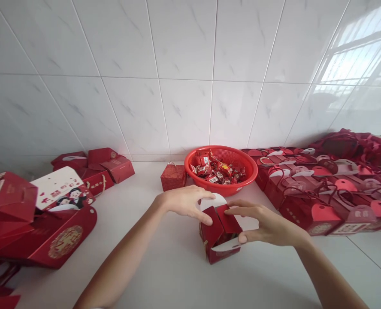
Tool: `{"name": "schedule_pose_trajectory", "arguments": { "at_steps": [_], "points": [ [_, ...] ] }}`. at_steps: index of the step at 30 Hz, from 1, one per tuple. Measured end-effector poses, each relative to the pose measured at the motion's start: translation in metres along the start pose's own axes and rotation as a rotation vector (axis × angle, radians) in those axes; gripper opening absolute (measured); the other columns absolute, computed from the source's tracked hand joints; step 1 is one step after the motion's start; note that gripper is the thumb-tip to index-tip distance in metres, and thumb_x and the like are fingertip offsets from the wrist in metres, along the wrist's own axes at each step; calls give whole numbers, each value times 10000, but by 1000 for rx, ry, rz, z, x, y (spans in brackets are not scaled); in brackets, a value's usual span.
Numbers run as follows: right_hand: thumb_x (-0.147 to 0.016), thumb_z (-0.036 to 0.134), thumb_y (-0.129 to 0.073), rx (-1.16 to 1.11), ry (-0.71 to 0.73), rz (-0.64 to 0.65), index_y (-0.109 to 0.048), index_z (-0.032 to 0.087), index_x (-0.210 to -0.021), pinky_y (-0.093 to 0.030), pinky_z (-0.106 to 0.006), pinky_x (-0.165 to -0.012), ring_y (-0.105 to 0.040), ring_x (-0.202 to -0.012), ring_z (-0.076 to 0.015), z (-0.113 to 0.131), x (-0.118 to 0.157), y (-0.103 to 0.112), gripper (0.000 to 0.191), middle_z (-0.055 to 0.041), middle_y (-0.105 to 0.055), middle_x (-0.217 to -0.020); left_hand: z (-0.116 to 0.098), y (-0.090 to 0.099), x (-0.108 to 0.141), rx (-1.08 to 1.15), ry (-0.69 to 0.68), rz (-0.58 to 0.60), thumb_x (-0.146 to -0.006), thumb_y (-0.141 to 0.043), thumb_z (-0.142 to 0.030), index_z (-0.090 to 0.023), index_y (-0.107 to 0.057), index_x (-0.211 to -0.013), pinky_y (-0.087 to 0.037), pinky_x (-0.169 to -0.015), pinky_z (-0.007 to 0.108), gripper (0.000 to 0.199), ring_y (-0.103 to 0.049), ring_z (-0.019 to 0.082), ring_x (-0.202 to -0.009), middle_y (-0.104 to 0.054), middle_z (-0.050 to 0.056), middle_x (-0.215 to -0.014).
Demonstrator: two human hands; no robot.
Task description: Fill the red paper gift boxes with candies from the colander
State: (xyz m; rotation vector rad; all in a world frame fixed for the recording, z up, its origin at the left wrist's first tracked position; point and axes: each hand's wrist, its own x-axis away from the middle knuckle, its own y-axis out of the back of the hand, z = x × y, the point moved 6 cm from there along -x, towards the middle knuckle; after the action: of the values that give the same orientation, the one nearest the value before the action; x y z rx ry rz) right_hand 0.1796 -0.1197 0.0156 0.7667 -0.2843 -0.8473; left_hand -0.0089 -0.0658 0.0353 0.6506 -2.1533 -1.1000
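A small red gift box (221, 253) stands on the counter in front of me, its top flaps partly folded in. A white-lined rounded flap rises at its back, and another tips outward at its front. My left hand (190, 204) grips the box from the left, thumb on the red left flap, fingertips by the back flap. On the other side, my right hand (264, 223) holds the box with fingers on the right flap and thumb at the front flap's edge. A dark gap shows between the flaps; the contents cannot be made out.
Behind the box sits a red plastic basket (221, 188) of wrapped candies (222, 167), with a small red patterned box (173, 177) beside it. Rows of closed red boxes (325, 214) fill the right. More boxes (71, 236) lie piled at left. A tiled wall (184, 107) bounds the back.
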Motion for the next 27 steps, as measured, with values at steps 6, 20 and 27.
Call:
{"name": "schedule_pose_trajectory", "arguments": {
  "at_steps": [6, 20, 27],
  "points": [
    [-861, 639, -628, -39, 48, -53, -670, 247, -1291, -496, -412, -1020, -558, -1270, -316, -6, -1, -4, 584, -140, -532, -1439, -16, -6, -7, -87, 17, -157, -645, -785, -588, -305, -332, -1545, -478, -808, 339, 1047, -590, 384, -1201, -612, 113, -1370],
    [-870, 599, -617, -119, -165, -171, -610, 228, -1165, -485, -434, -964, -605, -1117, -273, -42, -11, -16, 475, -97, -653, -1227, -39, -17, -2, -15, -125, -110, -896, -567, -449, -277, -760, -984, -410, -684, 285, 274, -646, 239, -916, -680, 51, -1026],
    [-946, 647, -438, -167, -189, -79, -632, 180, -809, -474, -330, -705, -580, -739, -191, -44, -18, -15, 524, -58, -664, -810, -34, -25, 6, 6, -20, 73, -878, -563, -394, -330, -635, -1275, -376, -571, 277, 409, -624, 223, -806, -681, 12, -954]
  ]
}}
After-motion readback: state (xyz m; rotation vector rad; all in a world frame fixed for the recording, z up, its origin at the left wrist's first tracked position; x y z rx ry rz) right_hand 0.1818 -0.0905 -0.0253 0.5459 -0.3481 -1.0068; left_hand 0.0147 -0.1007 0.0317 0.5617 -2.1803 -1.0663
